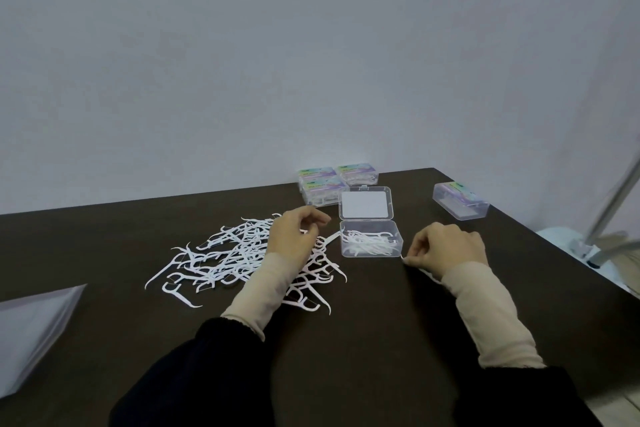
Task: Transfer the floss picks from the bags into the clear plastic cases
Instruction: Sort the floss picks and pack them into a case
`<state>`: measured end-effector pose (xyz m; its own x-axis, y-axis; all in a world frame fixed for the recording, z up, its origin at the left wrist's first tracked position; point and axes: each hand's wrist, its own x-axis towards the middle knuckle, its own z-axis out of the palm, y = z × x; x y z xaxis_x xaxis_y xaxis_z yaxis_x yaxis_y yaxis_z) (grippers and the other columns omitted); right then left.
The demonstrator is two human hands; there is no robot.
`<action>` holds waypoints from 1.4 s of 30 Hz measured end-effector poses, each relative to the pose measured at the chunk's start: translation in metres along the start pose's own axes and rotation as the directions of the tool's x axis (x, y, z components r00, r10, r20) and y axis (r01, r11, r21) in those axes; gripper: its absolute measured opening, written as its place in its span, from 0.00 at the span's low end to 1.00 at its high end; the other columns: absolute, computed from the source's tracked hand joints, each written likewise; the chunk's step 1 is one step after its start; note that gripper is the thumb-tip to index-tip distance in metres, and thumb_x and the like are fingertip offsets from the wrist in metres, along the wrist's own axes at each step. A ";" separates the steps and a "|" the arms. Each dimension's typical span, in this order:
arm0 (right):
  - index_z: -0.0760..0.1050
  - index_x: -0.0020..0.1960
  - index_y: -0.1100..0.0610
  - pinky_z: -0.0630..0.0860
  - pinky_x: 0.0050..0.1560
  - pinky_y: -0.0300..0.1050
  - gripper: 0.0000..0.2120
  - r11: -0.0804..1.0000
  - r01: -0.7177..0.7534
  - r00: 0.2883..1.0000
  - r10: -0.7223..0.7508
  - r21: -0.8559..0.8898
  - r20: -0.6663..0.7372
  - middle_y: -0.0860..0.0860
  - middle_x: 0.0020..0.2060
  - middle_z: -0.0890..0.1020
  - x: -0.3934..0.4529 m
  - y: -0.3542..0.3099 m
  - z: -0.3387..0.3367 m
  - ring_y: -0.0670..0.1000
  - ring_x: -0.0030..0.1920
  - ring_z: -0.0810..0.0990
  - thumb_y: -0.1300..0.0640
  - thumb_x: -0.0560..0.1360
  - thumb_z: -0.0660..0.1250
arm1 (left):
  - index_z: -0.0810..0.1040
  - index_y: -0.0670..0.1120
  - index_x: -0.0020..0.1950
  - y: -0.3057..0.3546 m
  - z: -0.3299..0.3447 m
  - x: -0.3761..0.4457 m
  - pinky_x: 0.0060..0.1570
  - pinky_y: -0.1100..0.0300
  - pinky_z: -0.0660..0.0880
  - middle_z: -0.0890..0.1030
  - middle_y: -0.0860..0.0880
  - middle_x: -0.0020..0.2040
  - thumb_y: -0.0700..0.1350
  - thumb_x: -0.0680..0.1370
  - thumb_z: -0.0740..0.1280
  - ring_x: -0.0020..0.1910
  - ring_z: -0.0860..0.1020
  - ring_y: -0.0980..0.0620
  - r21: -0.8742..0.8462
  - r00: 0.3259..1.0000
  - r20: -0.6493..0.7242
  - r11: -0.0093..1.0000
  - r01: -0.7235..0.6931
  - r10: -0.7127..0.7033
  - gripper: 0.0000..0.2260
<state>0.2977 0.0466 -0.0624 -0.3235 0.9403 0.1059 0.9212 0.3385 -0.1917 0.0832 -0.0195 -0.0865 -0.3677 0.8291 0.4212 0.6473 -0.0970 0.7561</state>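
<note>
A loose pile of white floss picks (221, 256) lies on the dark table (346, 340), left of centre. An open clear plastic case (371, 243) stands to its right, with several picks inside and its lid (366, 203) folded back. My left hand (294, 236) hovers over the pile's right edge, fingers curled, pinching a floss pick (330, 238) that points toward the case. My right hand (450, 248) rests just right of the case and pinches another white pick (403, 258) against the table.
Three closed, labelled cases (332, 184) sit stacked at the table's back edge, and one more closed case (460, 204) lies at the back right. An emptied clear bag (31, 329) is at the left edge. A metal stand (609, 211) rises beyond the table's right edge.
</note>
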 end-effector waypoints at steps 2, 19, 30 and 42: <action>0.74 0.46 0.48 0.62 0.63 0.50 0.04 0.998 0.021 0.999 -0.019 -0.065 0.031 0.47 0.47 0.81 -0.005 -0.004 -0.001 0.50 0.53 0.77 0.48 0.75 0.65 | 0.81 0.49 0.43 -0.004 -0.010 -0.003 0.49 0.67 0.72 0.82 0.54 0.42 0.31 0.73 0.61 0.45 0.79 0.58 -0.002 1.000 -0.018 1.000 0.009 -0.009 0.14; 0.76 0.48 0.52 0.60 0.58 0.50 0.10 0.888 0.367 0.911 -0.404 -0.277 -0.088 0.48 0.48 0.79 0.010 -0.067 -0.019 0.50 0.52 0.72 0.52 0.79 0.57 | 0.81 0.50 0.43 -0.028 -0.063 -0.013 0.55 0.55 0.73 0.80 0.57 0.40 0.35 0.74 0.62 0.46 0.78 0.54 0.299 0.998 0.054 0.953 -0.042 0.027 0.12; 0.75 0.53 0.50 0.59 0.63 0.49 0.09 0.840 0.501 0.850 -0.523 -0.206 -0.067 0.47 0.54 0.78 0.019 -0.091 -0.004 0.49 0.56 0.74 0.56 0.78 0.57 | 0.80 0.51 0.54 -0.042 -0.103 -0.019 0.61 0.55 0.70 0.79 0.51 0.53 0.41 0.73 0.68 0.58 0.74 0.52 0.417 0.953 0.273 0.909 0.008 -0.133 0.11; 0.67 0.66 0.56 0.70 0.62 0.51 0.28 0.839 0.543 0.818 -0.516 -0.044 0.254 0.53 0.63 0.74 0.026 -0.144 0.027 0.55 0.63 0.72 0.42 0.72 0.65 | 0.77 0.50 0.60 -0.042 -0.103 -0.023 0.62 0.59 0.68 0.77 0.51 0.58 0.52 0.67 0.76 0.59 0.73 0.54 0.444 0.919 0.371 0.895 -0.045 -0.138 0.23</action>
<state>0.1512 0.0234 -0.0582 -0.7951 0.6033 -0.0620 0.6063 0.7929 -0.0603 -0.0046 -0.0911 -0.0763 -0.1793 0.9790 0.0972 0.8921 0.1201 0.4356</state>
